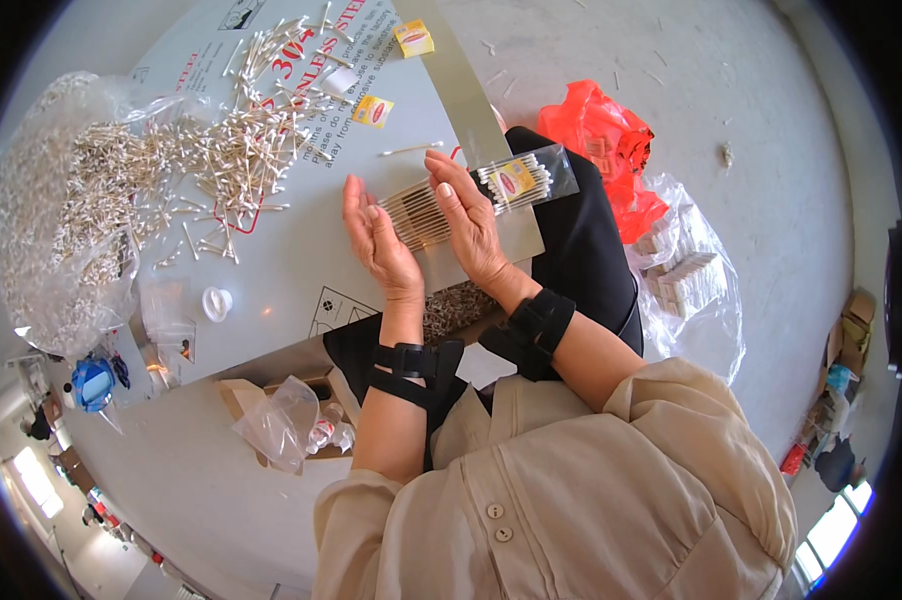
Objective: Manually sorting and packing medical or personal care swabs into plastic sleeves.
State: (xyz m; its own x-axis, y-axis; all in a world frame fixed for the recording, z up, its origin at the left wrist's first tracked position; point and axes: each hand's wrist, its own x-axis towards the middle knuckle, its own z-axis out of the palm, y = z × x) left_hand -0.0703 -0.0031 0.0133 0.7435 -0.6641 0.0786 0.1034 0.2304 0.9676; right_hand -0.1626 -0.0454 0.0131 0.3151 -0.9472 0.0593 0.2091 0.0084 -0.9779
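Note:
A clear plastic bag of cotton swabs (414,218) lies at the table's near right edge, its swabs side by side. A yellow and red label (512,181) shows through its right part, and the bag's clear end sticks out past my right hand. My left hand (386,250) stands at the swabs' left end, fingers stretched out and touching or nearly touching the bag. Across the middle of the bag rests my right hand (474,225), fingers straight and together, hiding part of the swabs. Just beyond my fingertips lies a single loose swab (411,149).
Loose swabs (246,160) are heaped on the metal-sheet table (301,250) beside a big clear bag of swabs (81,200). Two small yellow cards (414,38) and a white round cap (217,303) lie there too. Red (601,150) and clear bags (686,280) sit on the right.

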